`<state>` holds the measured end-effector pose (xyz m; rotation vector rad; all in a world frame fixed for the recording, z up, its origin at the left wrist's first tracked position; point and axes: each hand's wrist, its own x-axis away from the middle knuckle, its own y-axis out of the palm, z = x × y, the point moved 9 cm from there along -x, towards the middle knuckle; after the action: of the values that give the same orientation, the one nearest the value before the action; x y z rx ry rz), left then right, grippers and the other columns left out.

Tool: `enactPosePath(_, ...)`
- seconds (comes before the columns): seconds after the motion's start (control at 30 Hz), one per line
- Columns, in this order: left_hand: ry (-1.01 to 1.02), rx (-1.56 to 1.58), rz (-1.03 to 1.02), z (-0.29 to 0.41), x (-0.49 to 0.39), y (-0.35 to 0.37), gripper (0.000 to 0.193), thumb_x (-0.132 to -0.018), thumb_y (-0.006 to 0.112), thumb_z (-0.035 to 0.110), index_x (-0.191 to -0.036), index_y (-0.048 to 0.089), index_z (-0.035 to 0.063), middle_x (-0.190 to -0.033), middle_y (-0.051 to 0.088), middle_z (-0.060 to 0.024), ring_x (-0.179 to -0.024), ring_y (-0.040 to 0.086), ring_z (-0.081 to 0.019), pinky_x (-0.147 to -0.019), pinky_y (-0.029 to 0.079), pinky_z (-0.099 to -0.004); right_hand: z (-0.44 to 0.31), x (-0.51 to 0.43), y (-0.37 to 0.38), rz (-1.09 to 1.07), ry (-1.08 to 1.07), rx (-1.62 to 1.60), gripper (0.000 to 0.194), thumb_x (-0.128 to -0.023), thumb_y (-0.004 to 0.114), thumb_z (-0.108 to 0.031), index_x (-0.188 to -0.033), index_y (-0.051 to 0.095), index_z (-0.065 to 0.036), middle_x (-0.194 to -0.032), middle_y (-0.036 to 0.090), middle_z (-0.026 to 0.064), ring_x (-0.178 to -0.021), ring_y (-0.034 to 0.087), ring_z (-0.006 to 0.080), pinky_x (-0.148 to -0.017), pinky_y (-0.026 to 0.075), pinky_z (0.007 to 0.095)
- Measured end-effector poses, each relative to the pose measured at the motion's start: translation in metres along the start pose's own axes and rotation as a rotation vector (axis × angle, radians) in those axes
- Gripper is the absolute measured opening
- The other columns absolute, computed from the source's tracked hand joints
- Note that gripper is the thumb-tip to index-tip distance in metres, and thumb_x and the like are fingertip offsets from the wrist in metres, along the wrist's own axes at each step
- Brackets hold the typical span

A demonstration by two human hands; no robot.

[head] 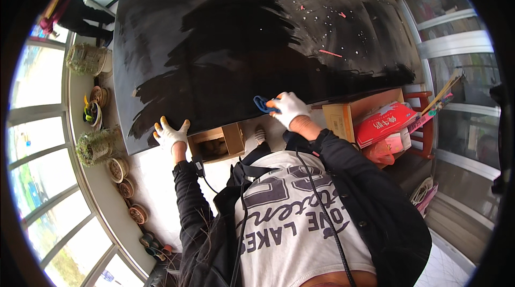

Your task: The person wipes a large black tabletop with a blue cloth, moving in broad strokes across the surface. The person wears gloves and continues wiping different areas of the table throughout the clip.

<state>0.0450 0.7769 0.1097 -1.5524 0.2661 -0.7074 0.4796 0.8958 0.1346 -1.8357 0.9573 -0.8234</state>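
A large black table (241, 45) fills the view in front of me, its top streaked with dark wet swathes and duller, dusty patches. My right hand (291, 109), in a white glove, grips a folded blue cloth (264, 104) at the table's near edge. Spread-fingered, my gloved left hand (171, 133) rests at the near-left edge and holds nothing. White specks and a few red scraps (330, 53) lie on the dusty right part of the top.
An open cardboard box (216, 145) is under the near edge. To the right, a red gift bag (385, 123) and another carton (338, 120) sit on a wooden chair (420, 126). Potted plants (94, 148) line the windows at left. Another person (80, 15) stands at the far left.
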Motion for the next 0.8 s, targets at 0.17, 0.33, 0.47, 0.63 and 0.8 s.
enactPosePath(0.17,0.003,-0.027,0.002,0.0,0.0,-0.001,0.112,-0.08,0.089,0.067,-0.171,0.038,0.0286,-0.181,0.03,-0.0089,-0.164,0.029,-0.0416,-0.129,0.04,-0.0526,0.152,0.036,-0.059,0.18,0.477,0.064,0.028,-0.094,0.082,-0.035,-0.122,0.082,-0.029,-0.119,0.073,0.0129,-0.113,0.071,0.0384,-0.095,0.061,0.0495)
enactPosePath(0.33,0.006,-0.032,0.02,0.0,0.0,-0.001,0.11,-0.081,0.088,0.067,-0.171,0.039,0.0283,-0.18,0.032,-0.0092,-0.164,0.03,-0.0417,-0.128,0.041,-0.0537,0.258,0.081,-0.101,0.332,0.849,0.093,0.037,-0.095,0.082,-0.04,-0.128,0.078,-0.024,-0.116,0.074,0.0176,-0.109,0.074,0.0418,-0.093,0.06,0.0511)
enactPosePath(0.47,0.024,-0.016,0.051,-0.005,-0.007,0.007,0.111,-0.079,0.09,0.067,-0.171,0.04,0.028,-0.18,0.032,-0.011,-0.163,0.031,-0.0434,-0.129,0.039,-0.0524,0.215,0.073,-0.066,0.324,0.733,0.079,0.035,-0.094,0.083,-0.039,-0.126,0.079,-0.025,-0.116,0.074,0.0172,-0.108,0.073,0.042,-0.094,0.059,0.0514)
enactPosePath(0.63,0.06,-0.026,0.065,-0.01,-0.017,0.018,0.113,-0.078,0.09,0.069,-0.169,0.042,0.0226,-0.178,0.034,-0.0183,-0.162,0.032,-0.0456,-0.132,0.033,-0.051,0.168,0.069,-0.045,0.337,0.547,-0.043,0.032,-0.092,0.083,-0.031,-0.121,0.08,-0.018,-0.115,0.073,0.0161,-0.109,0.072,0.0405,-0.097,0.058,0.0496)
enactPosePath(0.8,0.06,-0.05,0.076,-0.009,-0.019,0.019,0.113,-0.079,0.089,0.069,-0.169,0.042,0.0212,-0.176,0.035,-0.0184,-0.161,0.032,-0.046,-0.132,0.034,-0.0518,0.178,0.066,-0.046,0.304,0.51,-0.139,0.033,-0.093,0.083,-0.028,-0.123,0.079,-0.015,-0.116,0.072,0.0196,-0.108,0.072,0.0404,-0.096,0.058,0.0469)
